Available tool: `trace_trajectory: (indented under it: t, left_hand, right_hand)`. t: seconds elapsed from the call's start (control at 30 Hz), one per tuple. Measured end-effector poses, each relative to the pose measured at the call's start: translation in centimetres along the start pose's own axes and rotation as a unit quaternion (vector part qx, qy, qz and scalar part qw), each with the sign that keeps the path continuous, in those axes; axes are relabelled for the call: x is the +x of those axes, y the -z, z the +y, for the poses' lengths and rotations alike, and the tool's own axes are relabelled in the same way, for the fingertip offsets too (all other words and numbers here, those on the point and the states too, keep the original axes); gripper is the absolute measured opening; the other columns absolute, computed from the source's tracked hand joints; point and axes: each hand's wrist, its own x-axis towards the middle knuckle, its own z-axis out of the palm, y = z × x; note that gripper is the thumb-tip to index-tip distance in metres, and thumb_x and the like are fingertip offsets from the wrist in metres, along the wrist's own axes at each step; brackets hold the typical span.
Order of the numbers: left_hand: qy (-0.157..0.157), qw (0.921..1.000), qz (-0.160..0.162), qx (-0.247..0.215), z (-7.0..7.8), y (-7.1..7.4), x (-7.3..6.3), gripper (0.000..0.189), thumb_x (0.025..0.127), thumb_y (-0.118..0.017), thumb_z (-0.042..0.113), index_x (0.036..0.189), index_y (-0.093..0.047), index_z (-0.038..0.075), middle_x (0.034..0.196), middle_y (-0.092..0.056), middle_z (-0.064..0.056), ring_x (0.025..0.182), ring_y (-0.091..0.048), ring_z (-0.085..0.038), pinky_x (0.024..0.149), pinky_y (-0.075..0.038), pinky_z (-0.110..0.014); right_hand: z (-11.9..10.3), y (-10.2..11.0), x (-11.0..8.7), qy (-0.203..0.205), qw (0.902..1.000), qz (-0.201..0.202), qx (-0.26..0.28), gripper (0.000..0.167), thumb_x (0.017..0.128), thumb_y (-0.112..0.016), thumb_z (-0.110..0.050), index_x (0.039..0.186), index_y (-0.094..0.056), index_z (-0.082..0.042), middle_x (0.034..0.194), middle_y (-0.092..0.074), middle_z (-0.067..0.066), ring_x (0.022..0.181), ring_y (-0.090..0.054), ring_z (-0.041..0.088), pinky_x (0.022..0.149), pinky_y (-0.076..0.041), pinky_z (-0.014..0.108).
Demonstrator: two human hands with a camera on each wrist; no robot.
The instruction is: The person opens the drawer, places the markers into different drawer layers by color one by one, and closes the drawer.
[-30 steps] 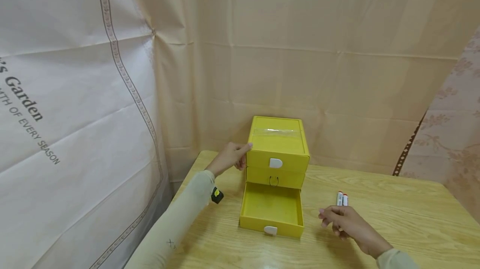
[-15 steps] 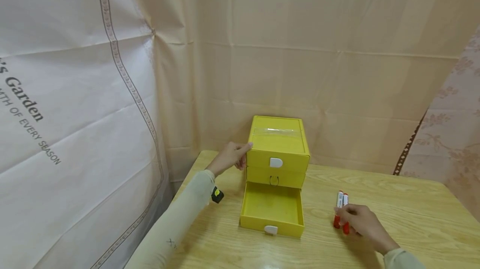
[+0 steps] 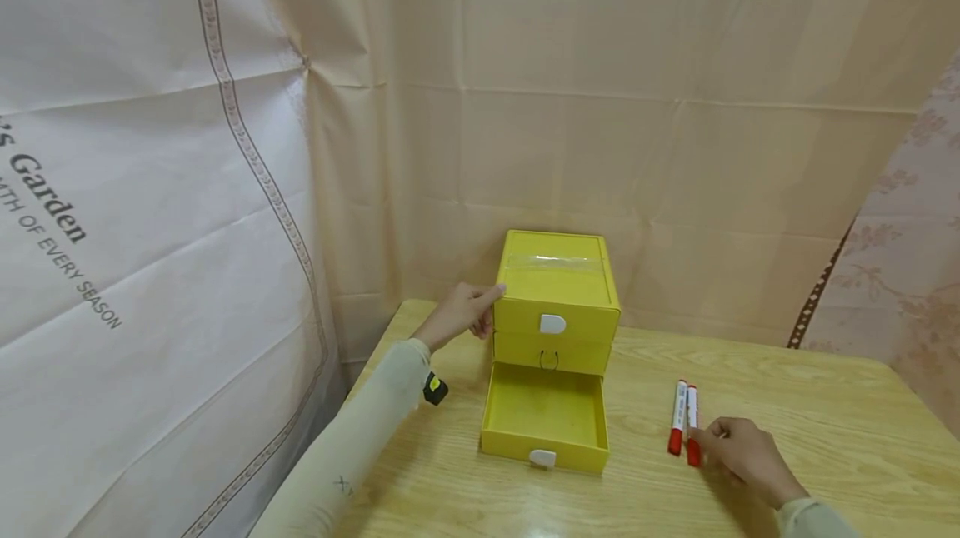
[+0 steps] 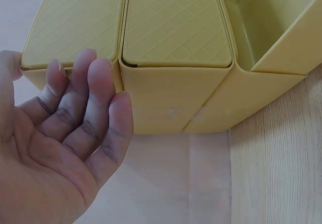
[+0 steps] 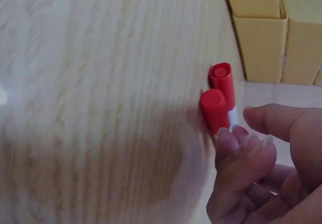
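Note:
A yellow drawer unit stands on the wooden table, its bottom drawer pulled out and bare inside. My left hand rests at the unit's upper left front corner; its thumb touches the top edge and its fingers bend loosely beside the side wall. Two white markers with red caps lie side by side to the right of the unit. My right hand is at the cap of the right marker, beside the left marker. In the right wrist view, thumb and fingertips are spread apart close to the red caps.
The upper drawers are closed; the top one has a white tab and the middle one a dark loop. Clear tape crosses the unit's top. A beige curtain hangs behind the table, and a white printed cloth hangs at the left.
My right hand has moved right and toward me, from over the left marker to the right marker's cap, uncovering the left marker. My left hand has stayed at the drawer unit.

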Motion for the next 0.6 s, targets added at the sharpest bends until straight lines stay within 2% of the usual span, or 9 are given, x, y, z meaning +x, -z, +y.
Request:
trace_trajectory:
  t: [0.4,0.6]
  left_hand:
    - [0.002,1.0000,0.001,-0.002,0.03,-0.06,0.05,0.067,0.103,-0.050,0.062,0.078,-0.068,0.002,0.073,-0.066,-0.016,0.065,-0.068,-0.032,0.067,-0.061,-0.041]
    - [0.000,1.0000,0.000,-0.001,-0.05,-0.05,0.04,0.067,0.103,-0.050,0.062,0.078,-0.067,0.002,0.072,-0.066,-0.014,0.067,-0.068,-0.035,0.067,-0.061,-0.042]
  right_hand:
    - [0.23,-0.43,0.18,-0.027,0.9993,-0.007,0.026,0.037,0.100,-0.068,-0.038,0.083,-0.061,-0.005,0.067,-0.058,0.004,0.051,-0.049,0.012,0.047,-0.045,0.026]
    - [0.42,0.18,0.33,-0.034,0.9993,-0.006,0.014,0.036,0.097,-0.070,-0.036,0.086,-0.068,-0.002,0.068,-0.060,0.005,0.052,-0.052,0.012,0.050,-0.048,0.028]
